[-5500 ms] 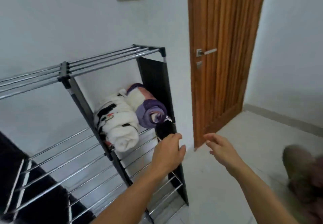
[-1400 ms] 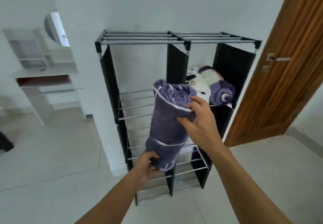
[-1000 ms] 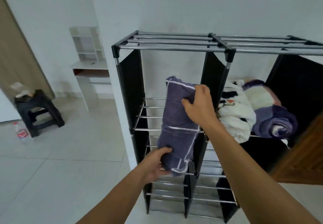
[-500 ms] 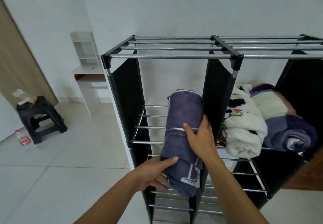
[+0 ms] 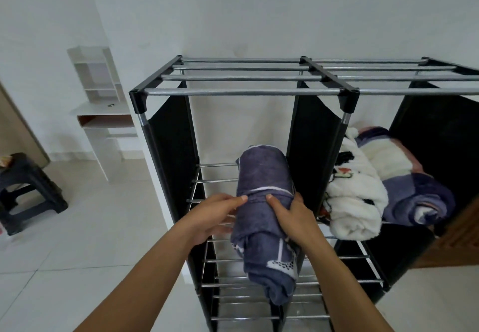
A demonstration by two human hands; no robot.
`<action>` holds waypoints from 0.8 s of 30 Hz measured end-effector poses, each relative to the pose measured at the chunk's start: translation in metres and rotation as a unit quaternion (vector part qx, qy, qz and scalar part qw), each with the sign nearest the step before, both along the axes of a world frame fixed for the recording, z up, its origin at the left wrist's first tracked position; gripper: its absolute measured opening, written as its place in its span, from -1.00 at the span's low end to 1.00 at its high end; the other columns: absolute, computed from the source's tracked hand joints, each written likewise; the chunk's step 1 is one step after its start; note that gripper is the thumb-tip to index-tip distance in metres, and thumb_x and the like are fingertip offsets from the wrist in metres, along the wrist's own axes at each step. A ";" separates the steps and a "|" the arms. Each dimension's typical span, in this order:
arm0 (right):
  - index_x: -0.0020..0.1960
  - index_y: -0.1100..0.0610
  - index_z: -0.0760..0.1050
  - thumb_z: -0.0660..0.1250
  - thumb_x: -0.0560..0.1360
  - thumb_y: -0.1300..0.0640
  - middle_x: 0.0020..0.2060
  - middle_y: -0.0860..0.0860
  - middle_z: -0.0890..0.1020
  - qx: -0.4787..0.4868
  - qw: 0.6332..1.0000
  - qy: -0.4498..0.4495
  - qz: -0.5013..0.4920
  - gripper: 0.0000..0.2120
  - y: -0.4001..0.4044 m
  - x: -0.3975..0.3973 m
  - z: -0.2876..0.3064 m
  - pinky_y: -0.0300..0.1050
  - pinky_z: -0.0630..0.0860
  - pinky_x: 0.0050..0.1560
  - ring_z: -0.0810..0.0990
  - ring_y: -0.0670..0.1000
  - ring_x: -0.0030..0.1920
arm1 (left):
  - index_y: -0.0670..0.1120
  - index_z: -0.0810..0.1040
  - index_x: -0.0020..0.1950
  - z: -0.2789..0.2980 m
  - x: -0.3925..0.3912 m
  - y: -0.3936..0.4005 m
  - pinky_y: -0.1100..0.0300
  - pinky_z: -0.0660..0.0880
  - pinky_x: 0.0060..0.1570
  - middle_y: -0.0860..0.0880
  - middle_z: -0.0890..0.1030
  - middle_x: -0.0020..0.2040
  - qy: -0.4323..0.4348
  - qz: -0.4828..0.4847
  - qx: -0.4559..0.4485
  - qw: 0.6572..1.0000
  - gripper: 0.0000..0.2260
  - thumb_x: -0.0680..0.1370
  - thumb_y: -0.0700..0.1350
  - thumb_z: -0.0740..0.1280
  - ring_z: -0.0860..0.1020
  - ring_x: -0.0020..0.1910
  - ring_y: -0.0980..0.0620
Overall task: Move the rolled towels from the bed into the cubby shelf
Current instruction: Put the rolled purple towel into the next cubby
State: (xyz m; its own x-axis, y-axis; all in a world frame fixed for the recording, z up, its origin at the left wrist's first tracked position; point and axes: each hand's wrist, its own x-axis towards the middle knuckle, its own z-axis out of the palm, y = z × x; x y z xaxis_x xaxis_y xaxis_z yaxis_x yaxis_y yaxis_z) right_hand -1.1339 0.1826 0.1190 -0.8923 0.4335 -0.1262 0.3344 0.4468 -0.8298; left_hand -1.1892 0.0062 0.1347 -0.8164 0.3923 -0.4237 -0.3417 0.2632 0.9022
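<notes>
A rolled purple towel (image 5: 261, 176) lies lengthwise on the metal bars of the upper left cubby of the black cubby shelf (image 5: 166, 134). Its near end hangs over the front edge and droops. My left hand (image 5: 212, 215) holds its left side and my right hand (image 5: 293, 217) grips its right side near the middle. In the upper right cubby lie a rolled white towel with black patches (image 5: 355, 199) and a rolled purple, white and pink towel (image 5: 414, 191), side by side.
A white wall stands behind the shelf. A small white desk with a hutch (image 5: 103, 113) stands at the back left, and a black stool (image 5: 28, 189) sits on the tiled floor at far left. A wooden door edge (image 5: 464, 233) shows at right.
The purple towel has gone from upright in front of the shelf to lying in the upper left cubby, pushed farther in. My left hand has moved up from its lower end to its side.
</notes>
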 end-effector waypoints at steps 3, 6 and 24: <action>0.47 0.13 0.20 0.31 0.45 -0.22 0.37 0.12 0.46 -0.052 0.999 0.002 -0.006 -0.26 0.002 -0.003 0.000 -0.07 0.42 0.25 0.48 0.17 0.31 | -0.11 0.54 0.24 0.002 0.002 0.021 0.10 0.55 -0.04 -0.04 0.65 0.01 -0.014 0.000 0.021 1.000 -0.70 0.54 -0.03 0.35 0.61 -0.05 0.00; 0.45 0.10 0.24 0.33 0.44 -0.20 0.35 0.10 0.47 -0.078 0.997 0.013 -0.015 -0.30 0.004 -0.006 0.004 -0.01 0.45 0.27 0.50 0.15 0.28 | -0.03 0.54 0.24 0.004 -0.003 0.030 0.14 0.54 -0.05 0.01 0.65 0.00 -0.009 0.003 0.033 0.999 -0.73 0.54 -0.10 0.35 0.59 -0.02 0.03; 0.48 0.28 0.17 0.06 0.62 0.15 0.47 0.20 0.26 0.180 0.983 0.027 0.035 -0.54 0.010 -0.032 0.028 -0.13 0.17 0.43 0.27 0.16 0.45 | -0.05 0.47 0.20 0.007 -0.053 0.070 0.12 0.53 -0.19 -0.04 0.61 -0.11 -0.015 0.017 0.103 0.994 -0.77 0.59 -0.26 0.23 0.55 -0.18 0.00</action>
State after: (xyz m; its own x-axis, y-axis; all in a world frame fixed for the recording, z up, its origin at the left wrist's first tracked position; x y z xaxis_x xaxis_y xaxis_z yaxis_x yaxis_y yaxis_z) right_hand -1.1658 0.1928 0.1466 -0.9229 0.3781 0.0726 0.2515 0.7347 -0.6300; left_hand -1.2422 0.0767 0.1416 -0.8190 0.4462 -0.3607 -0.3743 0.0609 0.9253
